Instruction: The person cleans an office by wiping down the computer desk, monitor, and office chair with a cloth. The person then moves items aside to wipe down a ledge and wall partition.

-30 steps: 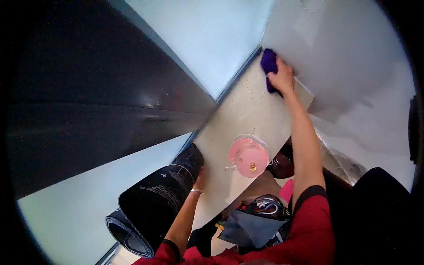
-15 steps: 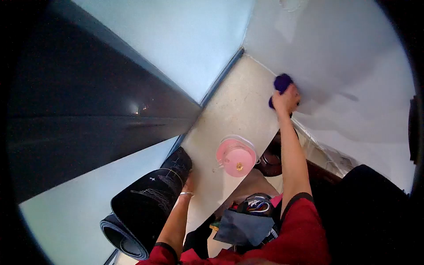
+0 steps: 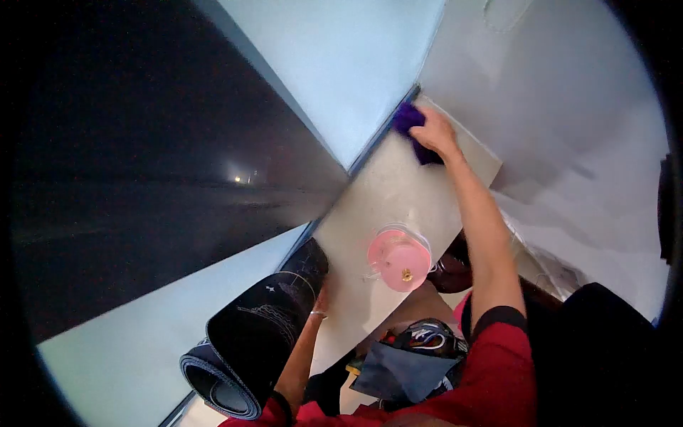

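Observation:
My right hand (image 3: 435, 132) is closed on a dark purple cloth (image 3: 427, 153), pressing it on the beige ledge (image 3: 420, 188) at its far corner, beside the window frame. At the lower left, a rolled black mat (image 3: 263, 324) with pale line drawings stands tilted on the near part of the ledge. My left hand (image 3: 322, 302) grips the mat's right side, with its fingers mostly hidden behind the roll. A pink round object (image 3: 400, 260) with a small gold-coloured piece on top sits on the ledge between my arms.
A large dark panel (image 3: 178, 164) and pale window panes (image 3: 334, 71) border the ledge on the left. A white wall (image 3: 569, 121) rises on the right. Below the ledge are a dark brown shiny object (image 3: 449, 274), a grey flap (image 3: 405, 370) and shoes (image 3: 427, 334).
My right hand has swept the purple cloth leftward from the wall side to the far corner by the window frame. The view has shifted slightly. My left hand stays at the mat.

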`<state>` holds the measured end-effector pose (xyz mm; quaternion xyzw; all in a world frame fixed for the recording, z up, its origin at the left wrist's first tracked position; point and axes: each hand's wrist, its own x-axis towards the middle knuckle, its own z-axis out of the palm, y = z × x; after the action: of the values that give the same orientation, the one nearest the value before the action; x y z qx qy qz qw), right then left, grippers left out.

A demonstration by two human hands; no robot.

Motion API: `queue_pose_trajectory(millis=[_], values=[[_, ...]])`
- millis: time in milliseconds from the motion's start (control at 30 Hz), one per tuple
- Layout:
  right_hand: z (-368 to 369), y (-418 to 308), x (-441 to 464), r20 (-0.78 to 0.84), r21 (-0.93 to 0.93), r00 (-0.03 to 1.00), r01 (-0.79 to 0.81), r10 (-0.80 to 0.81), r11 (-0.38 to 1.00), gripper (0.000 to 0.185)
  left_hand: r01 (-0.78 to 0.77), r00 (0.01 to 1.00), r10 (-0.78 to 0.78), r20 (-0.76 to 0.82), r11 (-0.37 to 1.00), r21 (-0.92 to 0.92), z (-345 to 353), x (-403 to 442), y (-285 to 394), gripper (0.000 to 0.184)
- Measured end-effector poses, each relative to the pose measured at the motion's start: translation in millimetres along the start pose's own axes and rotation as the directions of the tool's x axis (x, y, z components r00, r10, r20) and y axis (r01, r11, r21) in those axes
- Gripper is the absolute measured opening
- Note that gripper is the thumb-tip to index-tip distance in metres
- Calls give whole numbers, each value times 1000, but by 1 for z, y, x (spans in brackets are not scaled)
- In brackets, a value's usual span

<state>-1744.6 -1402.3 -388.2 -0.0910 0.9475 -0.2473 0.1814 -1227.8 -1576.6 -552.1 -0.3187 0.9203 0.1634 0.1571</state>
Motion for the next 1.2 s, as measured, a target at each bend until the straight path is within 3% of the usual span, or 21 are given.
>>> queue_pose_trajectory(millis=[67, 100, 133, 200, 333, 367, 400, 467, 500, 533, 600, 700, 767, 833, 867, 900, 933, 1000, 1033, 1100, 1200], values=[[-11, -31, -10, 163, 32, 986, 31, -35, 999, 56, -9, 1000, 9, 8, 1000, -6, 3, -2, -1, 62], [-1, -32, -10, -18, -1, 1000, 15, -15, 1000, 57, -6, 1000, 6, 13, 1000, -6, 6, -2, -1, 62], [1, -28, -3, -14, -4, 1000, 22, -22, 1000, 57, -4, 1000, 4, 14, 1000, -3, 6, -3, -2, 62], [0, -11, 9, -468, -186, 866, 99, -177, 978, 56, -7, 1000, 7, 22, 1000, 0, 5, -4, -4, 62], [17, -13, 8, -318, -238, 944, 13, -90, 971, 52, -23, 999, 23, 25, 1000, 8, 5, -1, -3, 61], [-14, -22, 2, -62, -78, 998, -35, 30, 996, 60, -30, 999, 30, 25, 1000, 7, 1, 0, -3, 61], [-33, -25, -3, 215, 89, 977, -9, -11, 996, 51, -30, 999, 29, 28, 1000, 11, 0, 0, -3, 61], [-29, -30, -33, -212, 177, 969, 165, -126, 970, 51, -23, 999, 22, 23, 1000, 13, 3, 1, -5, 61], [-40, -37, -38, -477, 143, 838, 373, -267, 917, 51, -23, 999, 22, 31, 999, 22, 3, 2, -5, 61], [-57, -50, -45, -696, 57, 622, 547, -360, 835, 52, -23, 999, 22, 33, 999, 25, 5, 1, -5, 61], [-110, -87, -41, -868, -234, 187, 663, -460, 711, 56, -24, 999, 23, 22, 999, 23, 12, 3, -3, 61], [-126, -111, 9, -906, -367, -64, 616, -419, 697, 64, -37, 999, 37, 11, 999, 14, 12, 10, 0, 61], [-90, -90, 23, -895, -332, 38, 609, -444, 721, 72, -40, 999, 40, 7, 999, 13, 12, 14, 1, 61], [-44, -52, 28, -856, -228, 279, 551, -435, 803, 74, -41, 999, 41, 2, 999, 8, 11, 16, 1, 61], [-32, -40, 13, -772, -80, 535, 454, -343, 888, 68, -43, 999, 43, 3, 999, 6, 10, 18, 1, 61], [-31, -30, 4, -539, 250, 834, 291, -116, 923, 61, -39, 999, 39, 3, 999, 14, 9, 19, 0, 61], [-34, -23, -4, -170, 493, 982, 13, 81, 870, 55, -38, 999, 38, 1, 999, 16, 7, 20, 0, 61], [-29, -24, -33, -417, 544, 902, 148, 113, 826, 53, -34, 999, 34, 8, 999, 16, 9, 22, 2, 61], [-56, -46, -56, -477, 601, 879, 330, -5, 728, 59, -29, 1000, 29, 8, 999, 16, 7, 24, 3, 61], [-127, -99, -82, -810, 185, 515, 678, -280, 711, 57, -33, 999, 33, 18, 999, 13, 9, 28, 1, 61], [-230, -179, -90, -889, -331, -94, 808, -447, 488, 56, -38, 999, 38, 7, 999, 1, 5, 36, 4, 61]])
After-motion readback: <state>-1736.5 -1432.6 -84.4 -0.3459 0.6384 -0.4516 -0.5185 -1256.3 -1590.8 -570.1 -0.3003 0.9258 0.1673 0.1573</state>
